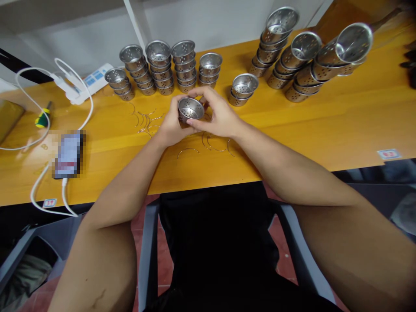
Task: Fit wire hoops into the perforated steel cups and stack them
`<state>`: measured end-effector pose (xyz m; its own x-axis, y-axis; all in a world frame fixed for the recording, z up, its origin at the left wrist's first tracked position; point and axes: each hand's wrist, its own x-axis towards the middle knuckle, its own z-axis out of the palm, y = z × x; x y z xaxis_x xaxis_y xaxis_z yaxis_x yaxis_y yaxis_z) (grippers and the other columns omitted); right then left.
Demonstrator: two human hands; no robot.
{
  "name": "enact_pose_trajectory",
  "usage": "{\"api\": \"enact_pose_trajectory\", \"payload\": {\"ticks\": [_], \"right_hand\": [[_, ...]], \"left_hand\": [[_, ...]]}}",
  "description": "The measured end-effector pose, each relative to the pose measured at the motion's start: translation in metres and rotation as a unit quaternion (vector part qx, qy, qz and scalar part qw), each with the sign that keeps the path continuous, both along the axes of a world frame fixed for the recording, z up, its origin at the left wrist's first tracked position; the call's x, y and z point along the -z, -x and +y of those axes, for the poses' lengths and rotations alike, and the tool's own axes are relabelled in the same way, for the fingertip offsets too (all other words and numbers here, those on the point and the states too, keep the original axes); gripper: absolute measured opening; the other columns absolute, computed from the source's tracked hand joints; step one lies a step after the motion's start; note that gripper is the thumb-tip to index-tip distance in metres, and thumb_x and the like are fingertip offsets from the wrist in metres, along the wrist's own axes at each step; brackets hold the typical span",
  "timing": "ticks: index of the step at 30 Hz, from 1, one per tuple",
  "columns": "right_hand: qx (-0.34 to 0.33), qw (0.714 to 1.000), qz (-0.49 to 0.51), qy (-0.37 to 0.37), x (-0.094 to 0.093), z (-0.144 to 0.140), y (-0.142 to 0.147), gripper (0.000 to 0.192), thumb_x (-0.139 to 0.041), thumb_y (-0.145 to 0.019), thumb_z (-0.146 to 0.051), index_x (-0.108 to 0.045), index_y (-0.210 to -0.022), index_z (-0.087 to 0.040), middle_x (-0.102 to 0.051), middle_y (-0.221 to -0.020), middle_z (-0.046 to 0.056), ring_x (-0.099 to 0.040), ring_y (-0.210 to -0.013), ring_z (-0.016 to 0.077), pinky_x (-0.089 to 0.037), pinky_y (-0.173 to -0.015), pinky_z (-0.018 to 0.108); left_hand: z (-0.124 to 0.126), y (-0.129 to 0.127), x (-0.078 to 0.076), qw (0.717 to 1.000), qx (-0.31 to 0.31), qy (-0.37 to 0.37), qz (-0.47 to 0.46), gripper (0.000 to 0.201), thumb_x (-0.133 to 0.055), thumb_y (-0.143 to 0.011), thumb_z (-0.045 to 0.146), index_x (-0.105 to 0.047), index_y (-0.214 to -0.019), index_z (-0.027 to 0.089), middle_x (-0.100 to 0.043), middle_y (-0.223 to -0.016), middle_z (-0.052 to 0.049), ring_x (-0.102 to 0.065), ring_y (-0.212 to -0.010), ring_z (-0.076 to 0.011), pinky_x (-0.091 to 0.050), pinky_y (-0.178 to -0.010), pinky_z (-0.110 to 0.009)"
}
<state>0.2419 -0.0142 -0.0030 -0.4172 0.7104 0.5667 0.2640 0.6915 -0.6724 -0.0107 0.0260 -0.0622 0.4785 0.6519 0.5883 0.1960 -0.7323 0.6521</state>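
A small perforated metal cup (190, 109) is held above the yellow table (325, 130) between both hands. My left hand (170, 125) grips it from the left and below. My right hand (218, 113) closes over its right side and rim, fingers curled across the top. Several thin curved wire pieces (188, 150) lie on the table under and around my hands. Upright stacks of the same cups (164, 67) stand behind my hands, and a short stack (243, 89) stands just right of them.
Leaning stacks of cups (305, 60) lie at the back right. At the left are a phone (68, 154) on a white cable (39, 190), a power strip (92, 80) and a green-yellow screwdriver (43, 117). A chair frame (147, 242) sits below the table edge.
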Motion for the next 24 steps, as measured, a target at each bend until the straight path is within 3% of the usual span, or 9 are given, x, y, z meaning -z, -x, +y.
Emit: {"api": "enact_pose_trajectory", "payload": {"ticks": [5, 9, 11, 13, 17, 21, 24], "right_hand": [[0.104, 0.994, 0.007, -0.039, -0.014, 0.01, -0.019, 0.082, -0.1, -0.092, -0.072, -0.069, -0.16, -0.036, -0.073, -0.163, 0.015, -0.064, -0.153, 0.0492, -0.062, -0.13, 0.067], [0.233, 0.967, 0.031, -0.094, -0.031, 0.02, -0.05, 0.068, -0.098, -0.089, -0.042, -0.069, -0.15, -0.034, -0.071, -0.153, 0.018, -0.06, -0.149, 0.0486, -0.047, -0.14, 0.071], [0.3, 0.95, 0.01, -0.08, -0.036, 0.025, -0.071, 0.074, -0.097, -0.084, -0.037, -0.068, -0.151, -0.03, -0.068, -0.154, 0.022, -0.059, -0.148, 0.0514, -0.044, -0.14, 0.075], [0.34, 0.939, -0.019, -0.056, -0.036, 0.032, -0.092, 0.072, -0.099, -0.084, -0.042, -0.069, -0.148, -0.033, -0.068, -0.158, 0.021, -0.058, -0.15, 0.0539, -0.045, -0.138, 0.077], [0.302, 0.951, -0.022, -0.064, -0.018, 0.052, -0.13, 0.067, -0.102, -0.084, -0.063, -0.072, -0.143, -0.052, -0.074, -0.154, 0.008, -0.058, -0.152, 0.0539, -0.048, -0.135, 0.08], [0.298, 0.951, -0.076, -0.028, 0.004, 0.071, -0.147, 0.077, -0.105, -0.077, -0.068, -0.074, -0.143, -0.045, -0.069, -0.158, 0.012, -0.059, -0.151, 0.0561, -0.046, -0.135, 0.089], [0.283, 0.957, -0.063, -0.022, 0.012, 0.078, -0.15, 0.072, -0.109, -0.075, -0.063, -0.078, -0.136, -0.041, -0.071, -0.153, 0.015, -0.062, -0.145, 0.0542, -0.049, -0.135, 0.083]], "left_hand": [[0.004, 0.002, 0.01, 0.999, -0.017, 0.037, 0.021, 0.126, -0.102, -0.086, 0.09, -0.034, -0.179, 0.037, -0.06, -0.177, -0.02, -0.077, -0.14, -0.0336, -0.071, -0.106, -0.048], [0.007, 0.005, 0.014, 0.997, -0.057, 0.058, 0.013, 0.114, -0.103, -0.09, 0.074, -0.04, -0.177, 0.037, -0.063, -0.176, -0.019, -0.076, -0.13, -0.0282, -0.068, -0.101, -0.043], [0.006, 0.005, 0.013, 0.996, -0.062, 0.069, 0.01, 0.11, -0.104, -0.09, 0.068, -0.044, -0.177, 0.036, -0.064, -0.175, -0.019, -0.075, -0.128, -0.0271, -0.068, -0.1, -0.043], [0.004, 0.005, 0.009, 0.995, -0.06, 0.083, 0.009, 0.107, -0.104, -0.091, 0.065, -0.045, -0.176, 0.036, -0.064, -0.176, -0.019, -0.074, -0.128, -0.0265, -0.067, -0.101, -0.043], [0.0, 0.003, 0.004, 0.993, -0.053, 0.102, 0.008, 0.102, -0.101, -0.094, 0.065, -0.047, -0.175, 0.035, -0.064, -0.176, -0.018, -0.072, -0.132, -0.0273, -0.065, -0.104, -0.044], [-0.001, 0.004, 0.003, 0.993, -0.05, 0.107, 0.008, 0.099, -0.101, -0.093, 0.069, -0.051, -0.172, 0.035, -0.065, -0.175, -0.018, -0.073, -0.134, -0.0292, -0.065, -0.104, -0.045], [0.0, 0.005, 0.005, 0.993, -0.053, 0.109, 0.012, 0.097, -0.101, -0.094, 0.068, -0.053, -0.172, 0.034, -0.065, -0.177, -0.018, -0.073, -0.133, -0.0282, -0.065, -0.104, -0.044]]}}
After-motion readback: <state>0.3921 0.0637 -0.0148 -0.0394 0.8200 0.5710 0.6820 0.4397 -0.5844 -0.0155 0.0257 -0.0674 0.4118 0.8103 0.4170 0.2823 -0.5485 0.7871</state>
